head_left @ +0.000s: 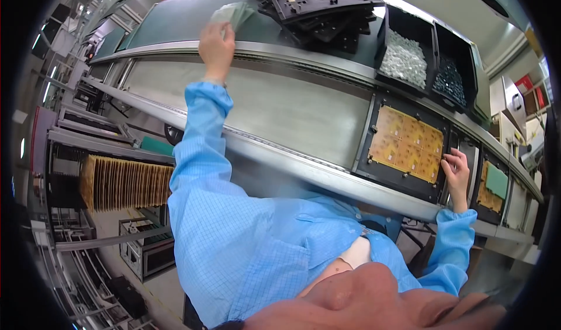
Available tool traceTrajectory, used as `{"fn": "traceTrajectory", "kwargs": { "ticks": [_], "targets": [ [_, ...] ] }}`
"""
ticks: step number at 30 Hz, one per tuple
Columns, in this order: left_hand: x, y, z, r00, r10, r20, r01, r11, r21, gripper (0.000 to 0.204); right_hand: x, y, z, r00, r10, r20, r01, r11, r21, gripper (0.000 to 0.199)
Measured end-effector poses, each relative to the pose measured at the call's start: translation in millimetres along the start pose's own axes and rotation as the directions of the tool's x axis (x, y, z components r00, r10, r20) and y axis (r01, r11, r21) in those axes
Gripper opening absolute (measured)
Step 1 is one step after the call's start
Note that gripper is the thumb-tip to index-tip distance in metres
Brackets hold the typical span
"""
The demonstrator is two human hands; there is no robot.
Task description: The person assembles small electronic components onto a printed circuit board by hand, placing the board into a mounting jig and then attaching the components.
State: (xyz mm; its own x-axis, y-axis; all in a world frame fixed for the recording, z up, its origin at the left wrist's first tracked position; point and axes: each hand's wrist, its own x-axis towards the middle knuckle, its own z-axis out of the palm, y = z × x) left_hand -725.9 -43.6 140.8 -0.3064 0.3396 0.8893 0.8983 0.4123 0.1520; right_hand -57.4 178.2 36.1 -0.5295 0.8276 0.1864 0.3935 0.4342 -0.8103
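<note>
My left hand (217,50) reaches to the far side of the line, its fingers bent and closed on the near edge of a small stack of pale green sheets (234,15). My right hand (457,170) is at the right edge of a black tray (363,165) on the conveyor, with thumb and fingers curled at that edge. In this tray lies a yellow circuit board panel (405,144) with several sections. Farther right, another dark tray carries a yellow panel (488,198) partly covered by a pale green sheet (497,182).
Black trays (321,0) are piled unevenly at the back. Beside them, a black bin holds clear small parts (404,58) and another holds dark small parts (449,80). A metal rail (263,143) borders the conveyor. At left, a rack holds many upright yellow boards (128,182).
</note>
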Motion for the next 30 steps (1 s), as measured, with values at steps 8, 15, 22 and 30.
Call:
{"fn": "traceTrajectory", "kwargs": {
  "ticks": [8, 15, 22, 30],
  "targets": [
    [51, -50, 31, 0.970, -0.104, 0.219, 0.058, 0.977, 0.205, 0.032, 8, -37, 19, 0.997, 0.021, 0.077, -0.030, 0.993, 0.114, 0.022],
    [88, 143, 47, 0.895, 0.445, 0.039, -0.397, 0.832, -0.387, 0.014, 20, -49, 48, 0.997, -0.031, 0.075, 0.021, 0.991, 0.134, 0.019],
    [32, 313, 97, 0.498, 0.859, 0.124, -0.805, 0.510, -0.302, 0.006, 29, -49, 50, 0.997, -0.052, 0.051, 0.049, 0.997, 0.055, 0.017],
    [35, 365, 157, 0.424, 0.696, 0.579, -0.630, 0.687, -0.363, 0.010, 30, -44, 44, 0.999, -0.028, 0.028, 0.027, 0.999, 0.023, 0.020]
  ]
}}
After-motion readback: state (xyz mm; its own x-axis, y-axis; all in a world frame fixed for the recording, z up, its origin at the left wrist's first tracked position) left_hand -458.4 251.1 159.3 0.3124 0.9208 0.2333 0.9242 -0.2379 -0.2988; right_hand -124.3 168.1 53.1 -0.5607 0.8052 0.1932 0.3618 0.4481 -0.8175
